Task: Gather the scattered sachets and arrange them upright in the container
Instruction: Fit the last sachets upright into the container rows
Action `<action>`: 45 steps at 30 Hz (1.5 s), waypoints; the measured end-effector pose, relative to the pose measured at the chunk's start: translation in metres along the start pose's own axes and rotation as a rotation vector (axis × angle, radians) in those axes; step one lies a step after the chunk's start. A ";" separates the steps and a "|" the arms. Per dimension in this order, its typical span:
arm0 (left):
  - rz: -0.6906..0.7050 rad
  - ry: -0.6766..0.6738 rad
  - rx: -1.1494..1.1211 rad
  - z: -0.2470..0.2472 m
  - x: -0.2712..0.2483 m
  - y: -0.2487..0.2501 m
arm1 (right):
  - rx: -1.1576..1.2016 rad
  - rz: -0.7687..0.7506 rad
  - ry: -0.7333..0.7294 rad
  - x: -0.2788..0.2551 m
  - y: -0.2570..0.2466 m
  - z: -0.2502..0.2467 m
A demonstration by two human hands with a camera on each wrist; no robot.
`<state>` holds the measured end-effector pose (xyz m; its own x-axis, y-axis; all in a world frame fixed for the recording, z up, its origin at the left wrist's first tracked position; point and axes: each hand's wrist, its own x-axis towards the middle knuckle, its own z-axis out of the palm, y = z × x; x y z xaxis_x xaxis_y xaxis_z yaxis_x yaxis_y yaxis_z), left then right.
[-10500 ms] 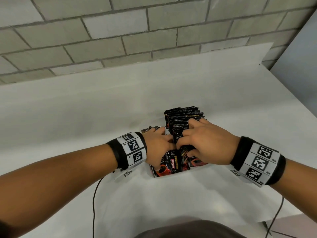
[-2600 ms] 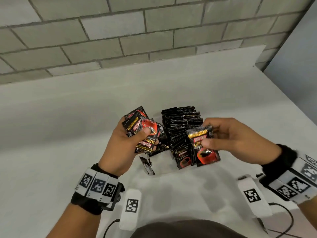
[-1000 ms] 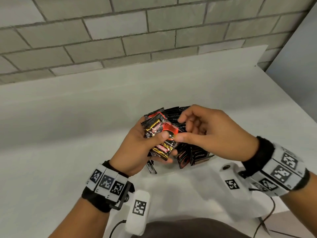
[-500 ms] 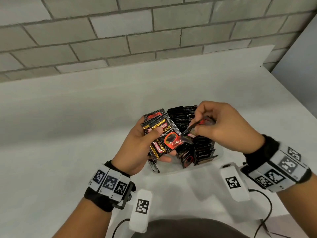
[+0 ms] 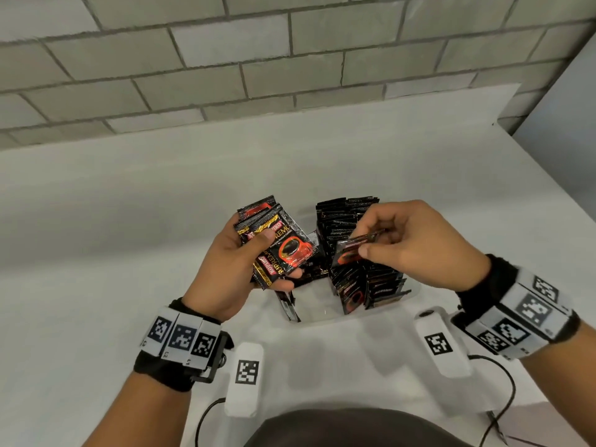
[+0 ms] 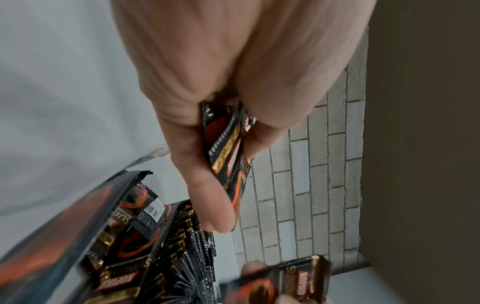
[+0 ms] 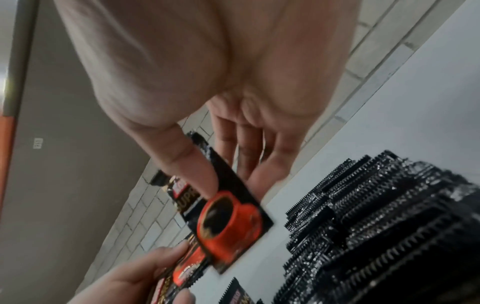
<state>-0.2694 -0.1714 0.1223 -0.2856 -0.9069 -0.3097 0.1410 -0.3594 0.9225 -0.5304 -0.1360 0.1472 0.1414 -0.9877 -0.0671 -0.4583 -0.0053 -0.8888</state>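
Note:
My left hand [image 5: 248,259] grips a fanned stack of black-and-red coffee sachets [image 5: 277,243], thumb pressed on the top one; in the left wrist view that stack [image 6: 228,148] shows between thumb and fingers. My right hand [image 5: 396,240] pinches a single sachet [image 5: 351,253] by its upper edge, hanging over the row of upright sachets [image 5: 351,221] that fills the right side of the clear container [image 5: 322,317]. The right wrist view shows this sachet [image 7: 228,222] under my thumb. One sachet [image 5: 287,301] leans in the container's left side.
The container stands on a white table [image 5: 129,221] against a grey brick wall [image 5: 258,59]. The table's right edge [image 5: 548,175] runs diagonally. Cables [image 5: 496,398] trail off both wrists near the front edge.
My right hand has drawn one sachet off the left hand's stack and carried it right and down over the upright row. The left hand has drifted slightly left with its stack.

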 end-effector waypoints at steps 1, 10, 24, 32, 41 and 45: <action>0.001 0.008 -0.003 -0.002 0.000 0.000 | 0.003 0.029 -0.087 -0.001 -0.001 0.001; 0.004 0.019 0.016 -0.002 -0.001 -0.002 | -0.679 -0.023 -0.240 0.003 0.015 0.017; 0.007 0.026 0.038 -0.005 -0.001 0.002 | -0.694 -0.370 -0.382 0.005 0.009 0.035; 0.034 0.034 0.045 -0.012 0.000 0.005 | -0.902 -0.388 -0.510 0.023 0.006 0.075; 0.036 0.032 0.033 -0.016 -0.002 0.004 | -0.698 -0.217 -0.478 0.030 -0.003 0.073; 0.027 0.041 0.034 -0.017 -0.001 0.002 | -0.463 -0.197 -0.263 0.027 -0.003 0.042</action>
<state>-0.2530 -0.1750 0.1208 -0.2425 -0.9248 -0.2931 0.1159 -0.3275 0.9377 -0.4879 -0.1558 0.1289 0.4499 -0.8892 -0.0836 -0.7296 -0.3119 -0.6087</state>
